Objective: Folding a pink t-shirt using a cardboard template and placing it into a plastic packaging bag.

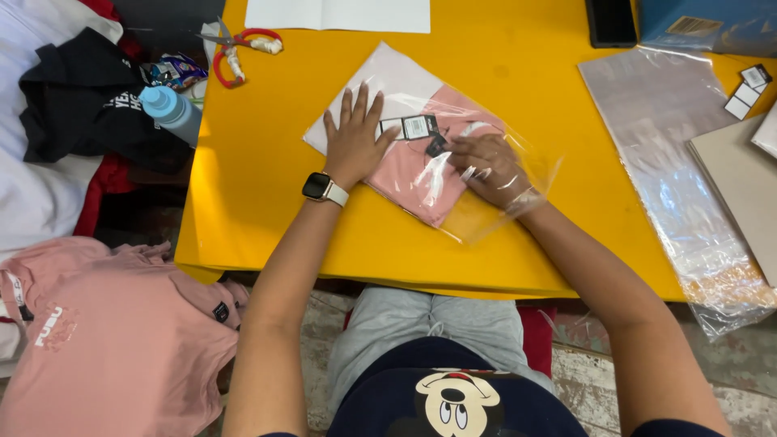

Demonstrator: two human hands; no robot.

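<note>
The yellow table [267, 210] carries the work. At its middle lies a clear plastic bag [486, 212] with a folded pink garment [421, 174] partly inside, a white backing sheet [388, 77] under it. The left hand [354, 139] lies flat with fingers spread on the bag's closed end, seemingly pinning it so it cannot slide. The right hand [488, 166] is inside the bag's open mouth, fingers curled on the garment's edge near the hang tag [414, 127] — apparently seating the fold.

To the right a stack of empty bags [672, 162] crowds the table's edge; another pink shirt [113, 348] waits lower left; red-handled scissors [239, 44] and a blue bottle [171, 109] lie well apart.
</note>
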